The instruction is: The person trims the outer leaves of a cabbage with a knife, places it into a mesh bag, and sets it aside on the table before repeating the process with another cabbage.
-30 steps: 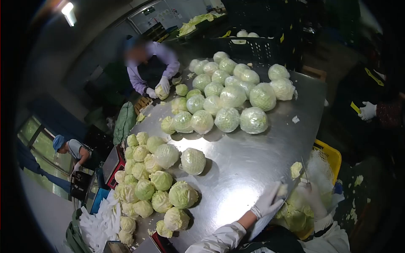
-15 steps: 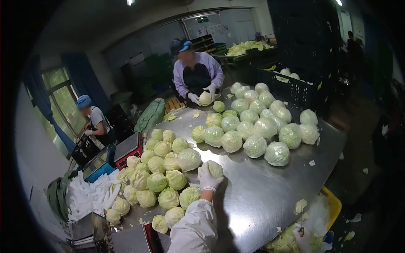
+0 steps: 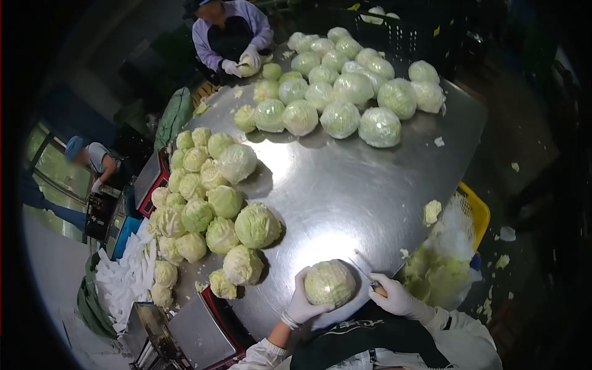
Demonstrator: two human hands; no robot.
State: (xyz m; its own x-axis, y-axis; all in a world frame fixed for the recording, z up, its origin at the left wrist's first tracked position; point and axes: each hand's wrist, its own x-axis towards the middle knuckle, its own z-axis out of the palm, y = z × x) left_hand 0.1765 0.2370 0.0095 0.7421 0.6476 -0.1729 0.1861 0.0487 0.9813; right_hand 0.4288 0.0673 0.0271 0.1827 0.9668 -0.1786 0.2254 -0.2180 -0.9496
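Observation:
My left hand [image 3: 302, 303], in a white glove, is wrapped round the left side and underside of a pale green cabbage [image 3: 330, 282] at the table's near edge, close to my apron. Just right of it, my right hand [image 3: 396, 300], also gloved, is closed on a knife [image 3: 377, 286] with a wooden handle. Its thin blade points up and left, beside the cabbage and apparently apart from it. Left of my hands, a group of loose cabbages [image 3: 222, 236] lies on the metal table [image 3: 320, 179].
Shiny film-wrapped cabbages [image 3: 340, 119] cover the far side. A yellow basket [image 3: 476, 213] and leaf trimmings [image 3: 435, 271] are at right. Scales [image 3: 200, 333] stand at left near white strips [image 3: 126, 271]. Across the table a co-worker [image 3: 231, 34] handles a cabbage; another person [image 3: 92, 160] is far left.
My left hand has drawn the cabbage from beside the group back toward my body. My right hand with the knife has come left from above the trimmings to the cabbage. The view has tilted down.

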